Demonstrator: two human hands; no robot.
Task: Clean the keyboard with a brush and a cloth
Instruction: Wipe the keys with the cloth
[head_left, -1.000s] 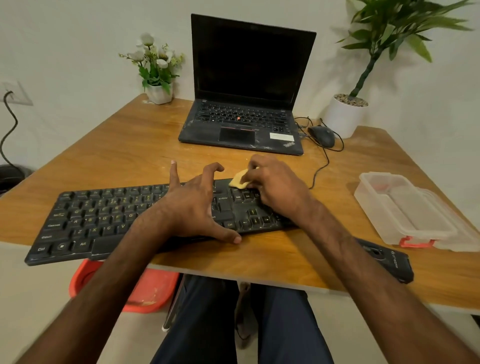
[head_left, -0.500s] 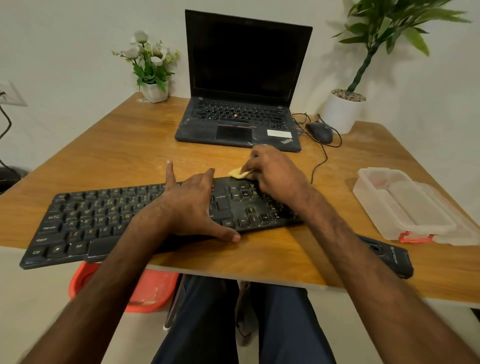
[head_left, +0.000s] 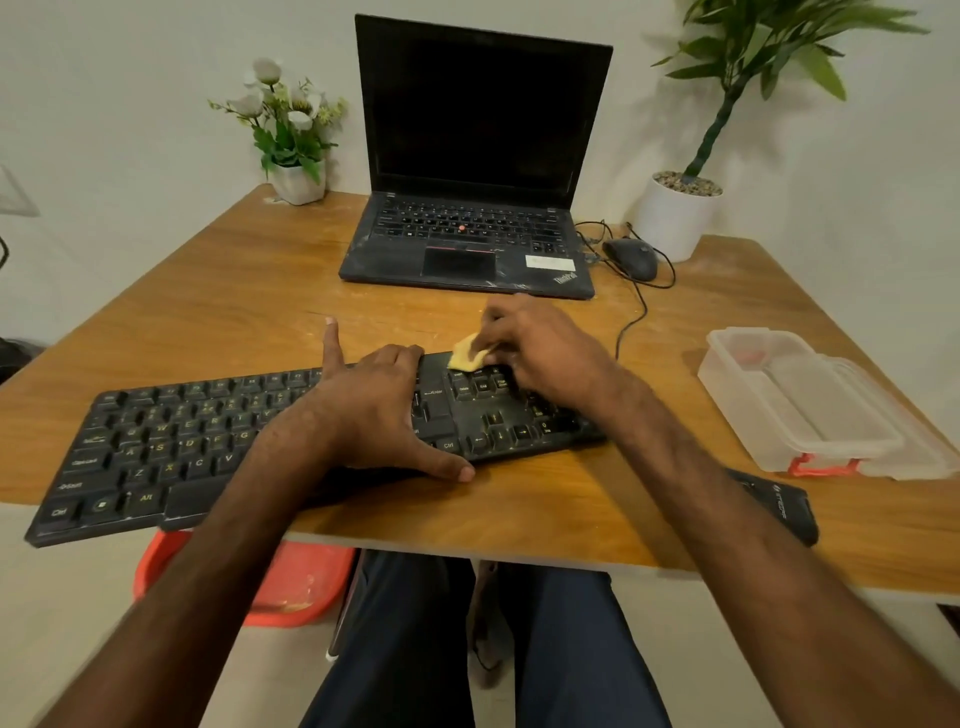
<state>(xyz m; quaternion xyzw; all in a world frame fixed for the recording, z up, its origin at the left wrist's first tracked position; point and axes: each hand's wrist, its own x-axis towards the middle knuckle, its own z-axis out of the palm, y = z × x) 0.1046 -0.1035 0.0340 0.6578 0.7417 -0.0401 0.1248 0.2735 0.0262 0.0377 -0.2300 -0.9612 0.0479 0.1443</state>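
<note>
Head view: the black keyboard (head_left: 182, 447) lies along the near edge of the wooden surface (head_left: 234, 312), its left end overhanging. The left hand (head_left: 363, 415) grips the keyboard's middle, with the thumb on the near edge, the fingers (head_left: 400, 358) curled over the far edge and the index finger straight. The right hand (head_left: 545, 358) pinches a small yellow cloth (head_left: 467, 358) against the keyboard's far edge, above the right-hand keys; a laptop (head_left: 467, 249) stands beyond the keyboard.
</note>
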